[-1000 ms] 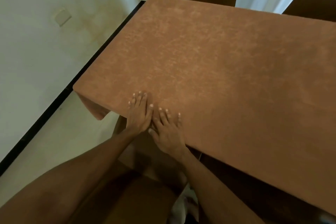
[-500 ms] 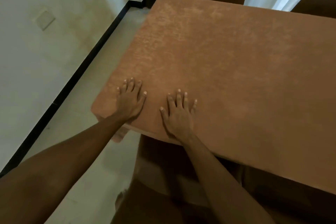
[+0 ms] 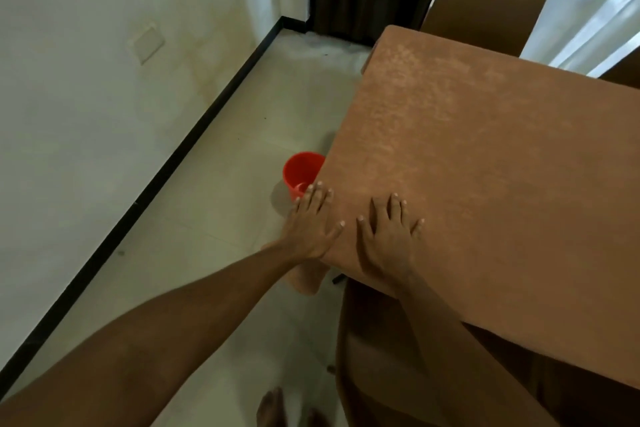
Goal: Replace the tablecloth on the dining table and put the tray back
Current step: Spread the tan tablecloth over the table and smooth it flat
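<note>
Head view. Brown tablecloth (image 3: 485, 166) lies spread over the surface, covering all of the top that shows; its near-left corner hangs down in a fold. Left hand (image 3: 311, 224) flat, fingers straight and spread, palm down at the left edge by that corner. Right hand (image 3: 388, 241) just beside it, also flat and spread on the cloth; neither grips anything. Red cup (image 3: 299, 166) stands on the floor (image 3: 214, 218) beside the left edge. Brown chair (image 3: 485, 3) at the far side; second chair (image 3: 367, 340) under the near edge.
</note>
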The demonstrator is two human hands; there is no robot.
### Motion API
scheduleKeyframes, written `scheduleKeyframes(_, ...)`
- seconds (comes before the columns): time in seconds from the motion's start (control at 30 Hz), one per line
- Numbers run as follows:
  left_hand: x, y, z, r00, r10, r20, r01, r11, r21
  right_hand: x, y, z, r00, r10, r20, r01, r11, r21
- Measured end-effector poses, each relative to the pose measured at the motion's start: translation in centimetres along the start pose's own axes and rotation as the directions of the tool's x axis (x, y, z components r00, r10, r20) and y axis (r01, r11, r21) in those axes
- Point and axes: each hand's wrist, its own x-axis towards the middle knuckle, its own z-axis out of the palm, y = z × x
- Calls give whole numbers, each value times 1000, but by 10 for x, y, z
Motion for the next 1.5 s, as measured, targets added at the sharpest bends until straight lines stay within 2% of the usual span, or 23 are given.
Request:
scheduleKeyframes(0.23,40,-12,-15,988,146,-53,-147,989,-18,50,14,-11,989,120,-85,-119,993,14)
scheduleKeyframes(0.43,149,5,-49,957,282,-60,-278,958,67,140,35,-21,962,228,-152,-229,973,10)
scheduleKeyframes(0.53,208,18,-57,949,314,1,-313,947,64,186,41,-28,930,330,-160,-325,944,54)
scheduleKeyframes(0.73,300,39,-63,897,437,61,-441,894,84,257,39,-40,918,364,-155,-359,932,59)
scheduleKeyframes(0.97,401,62,-72,875,474,98,-482,872,87,292,35,-42,895,398,-203,-387,918,91)
scheduleKeyframes(1.1,465,70,-82,855,510,97,-519,846,121,328,37,-48,880,445,-168,-429,895,122)
scheduleKeyframes(1.2,523,68,-91,832,544,108,-554,817,156,365,34,-52,859,485,-164,-470,874,123)
scheduleKeyframes(1.33,585,60,-105,850,510,127,-526,832,178,422,25,-58,848,508,-152,-494,861,124)
scheduleKeyframes(1.5,633,56,-114,828,532,175,-559,808,189,486,14,-69,844,526,-108,-512,849,132)
